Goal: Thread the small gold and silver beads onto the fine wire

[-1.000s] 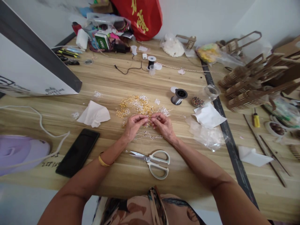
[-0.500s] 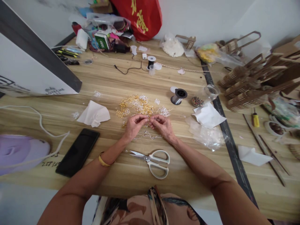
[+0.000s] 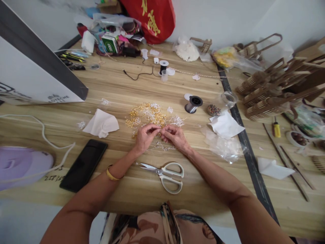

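Observation:
My left hand (image 3: 147, 136) and my right hand (image 3: 175, 136) meet fingertip to fingertip, both pinched closed. Whatever lies between the fingers is too small to make out. Just beyond them spreads a pile of gold and silver jewelry findings (image 3: 157, 117), with clear pins (image 3: 177, 120) at its right side. A thin silver beaded chain (image 3: 160, 147) lies on the table below my hands, between the wrists. Nearer to me rest white-handled scissors (image 3: 162, 173), their blades pointing left.
A black phone (image 3: 83, 165) and crumpled tissue (image 3: 101, 123) lie left. Right of the pile stand a wire spool (image 3: 193, 104) and a tipped clear jar (image 3: 227, 100) near beads (image 3: 213, 109), with plastic bags (image 3: 224, 145) closer. A large box (image 3: 38, 67) borders the left; woven baskets (image 3: 264, 105) stand far right.
My right fingers have shifted very slightly, still meeting the left fingertips. The things on the table have stayed in place.

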### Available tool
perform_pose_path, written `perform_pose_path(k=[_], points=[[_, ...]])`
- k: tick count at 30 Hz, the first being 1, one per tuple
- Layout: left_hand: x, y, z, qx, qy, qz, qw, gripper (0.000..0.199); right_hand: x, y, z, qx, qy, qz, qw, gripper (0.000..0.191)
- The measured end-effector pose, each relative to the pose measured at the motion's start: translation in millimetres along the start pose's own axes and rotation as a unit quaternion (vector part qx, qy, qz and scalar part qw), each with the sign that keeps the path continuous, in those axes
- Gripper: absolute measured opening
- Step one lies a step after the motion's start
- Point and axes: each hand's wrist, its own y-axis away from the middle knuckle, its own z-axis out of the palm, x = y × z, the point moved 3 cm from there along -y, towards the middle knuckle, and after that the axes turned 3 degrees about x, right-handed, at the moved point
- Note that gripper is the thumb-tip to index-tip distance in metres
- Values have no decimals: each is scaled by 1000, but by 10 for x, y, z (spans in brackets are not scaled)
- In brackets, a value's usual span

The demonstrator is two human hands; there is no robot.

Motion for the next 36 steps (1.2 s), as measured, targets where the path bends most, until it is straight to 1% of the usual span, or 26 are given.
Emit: perform_pose_path(k=[6,10,28,36], points=[[58,15,5,-5,-39,82,996,7,-4,3,1,-9,-15,14,1000,34],[74,17,6,-6,-55,104,993,7,-12,3,1,-8,-23,18,1000,33],[75,21,2,9,-63,98,993,6,1,-6,-6,-10,-44,6,999,31],[74,23,2,0,-59,92,994,6,-12,-13,-5,-13,-30,-1,999,30]])
